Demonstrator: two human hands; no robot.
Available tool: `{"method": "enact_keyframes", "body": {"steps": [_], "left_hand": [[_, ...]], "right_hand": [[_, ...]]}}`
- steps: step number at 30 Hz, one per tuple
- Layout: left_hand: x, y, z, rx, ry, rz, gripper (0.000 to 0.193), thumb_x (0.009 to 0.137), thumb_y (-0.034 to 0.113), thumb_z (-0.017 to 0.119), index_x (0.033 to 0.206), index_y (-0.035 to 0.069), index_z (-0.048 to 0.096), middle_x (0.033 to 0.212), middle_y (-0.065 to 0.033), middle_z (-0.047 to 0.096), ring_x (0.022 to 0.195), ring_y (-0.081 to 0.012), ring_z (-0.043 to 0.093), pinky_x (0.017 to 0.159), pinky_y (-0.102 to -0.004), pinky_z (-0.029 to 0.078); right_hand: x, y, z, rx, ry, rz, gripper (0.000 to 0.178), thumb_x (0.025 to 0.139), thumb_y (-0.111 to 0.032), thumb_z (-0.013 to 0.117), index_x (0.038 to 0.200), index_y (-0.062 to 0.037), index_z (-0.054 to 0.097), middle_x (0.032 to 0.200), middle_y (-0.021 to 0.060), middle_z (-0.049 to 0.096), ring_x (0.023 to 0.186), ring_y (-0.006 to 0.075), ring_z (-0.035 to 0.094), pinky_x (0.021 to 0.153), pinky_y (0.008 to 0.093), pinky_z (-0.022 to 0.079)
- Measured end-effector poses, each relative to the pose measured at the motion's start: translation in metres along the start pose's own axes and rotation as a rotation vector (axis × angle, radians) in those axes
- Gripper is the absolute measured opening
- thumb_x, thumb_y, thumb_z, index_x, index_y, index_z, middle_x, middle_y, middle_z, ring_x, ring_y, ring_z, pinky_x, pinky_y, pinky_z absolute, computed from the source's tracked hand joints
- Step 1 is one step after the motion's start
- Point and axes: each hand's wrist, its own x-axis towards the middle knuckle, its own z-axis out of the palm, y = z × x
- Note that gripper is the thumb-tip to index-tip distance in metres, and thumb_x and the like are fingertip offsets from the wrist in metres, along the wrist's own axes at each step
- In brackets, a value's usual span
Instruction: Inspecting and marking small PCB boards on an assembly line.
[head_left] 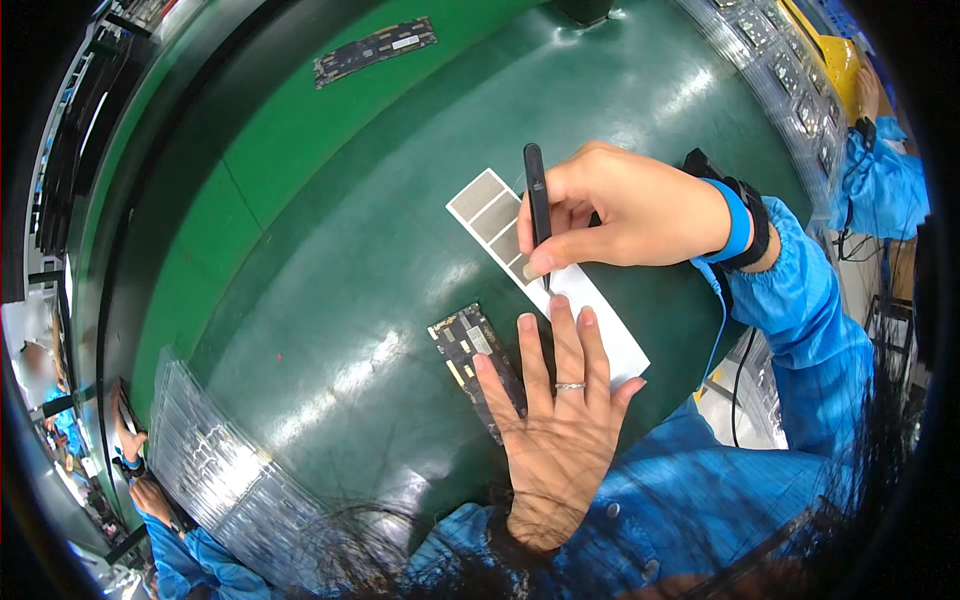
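Paper strip [621,338] lies aslant on the dark green table [350,260], its far end toward the left. Four grey patches show in a row at that far end; the near end is plain white.

Right hand [635,205] over the strip's right edge, closed on a pair of black tweezers [537,185]. Tweezers stand steeply, tips down at the strip just past the last grey patch in view. Contact between tips and paper: cannot tell. Blue wristband [738,222] and a black band on this wrist; a blue cord [722,320] runs from there down along the strip's right side, apart from it.

Left hand [560,430] at the strip's near part, palm down, fingers spread, grasping nothing. Some of its fingers lie over the white paper, the longest reaching close to the tweezer tips. A ring on one finger. Little finger lies over a dark circuit board [455,342], which sits just left of the strip, partly covered by the hand.

Second circuit board [375,52]: well beyond the strip, to the left, on a lighter green surface [210,230].

Clear plastic trays [190,430] well left of the strip, on the near side. More trays with dark parts [790,70] far right beyond it. Past those, a co-worker's hand [868,92] beside a yellow object [838,75].
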Motion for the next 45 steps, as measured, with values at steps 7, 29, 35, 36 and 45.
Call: {"method": "enact_keyframes", "body": {"steps": [7,29,35,36,45], "left_hand": [[-0.001,-0.005,0.001,-0.061,0.029,-0.016,0.078,0.099,0.061,0.058,0.153,0.007,0.047,0.162,-0.0156,0.042,0.146,-0.0366,0.045,0.116,-0.0724,0.032],[-0.047,-0.015,-0.022,-0.345,-0.063,-0.189,0.075,0.097,0.036,0.071,0.150,-0.009,0.046,0.160,-0.0279,0.040,0.146,-0.0437,0.044,0.117,-0.0516,0.045],[-0.046,-0.015,-0.015,-0.281,-0.065,-0.163,0.076,0.096,0.037,0.073,0.148,-0.011,0.047,0.157,-0.0295,0.043,0.143,-0.0456,0.047,0.117,-0.0419,0.048],[-0.045,-0.016,-0.014,-0.284,-0.079,-0.162,0.076,0.096,0.037,0.073,0.148,-0.011,0.047,0.157,-0.0296,0.042,0.143,-0.0458,0.046,0.117,-0.0411,0.048],[-0.044,-0.017,-0.019,-0.296,-0.094,-0.179,0.076,0.095,0.036,0.074,0.148,-0.012,0.046,0.159,-0.0308,0.039,0.144,-0.0464,0.045,0.118,-0.0411,0.047]], "right_hand": [[0.005,-0.002,0.001,-0.104,-0.051,0.026,0.016,0.096,-0.012,0.078,0.104,-0.0008,0.072,0.088,0.0068,0.077,0.076,0.0125,0.071,0.070,0.0282,0.057],[0.010,-0.018,0.079,0.209,0.089,0.067,0.009,0.098,-0.003,0.071,0.104,0.0022,0.067,0.093,0.0098,0.075,0.081,0.0155,0.072,0.075,0.0310,0.061],[0.008,-0.011,0.082,0.187,0.115,0.038,0.010,0.099,-0.002,0.070,0.105,0.0024,0.065,0.094,0.0104,0.075,0.081,0.0169,0.073,0.076,0.0313,0.061],[0.009,-0.008,0.081,0.183,0.110,0.035,0.010,0.099,-0.002,0.070,0.105,0.0023,0.065,0.094,0.0104,0.075,0.081,0.0172,0.073,0.076,0.0313,0.061],[0.012,-0.012,0.081,0.118,0.115,0.020,0.011,0.098,-0.003,0.071,0.105,0.0014,0.065,0.094,0.0100,0.076,0.086,0.0187,0.076,0.077,0.0316,0.063]]}}
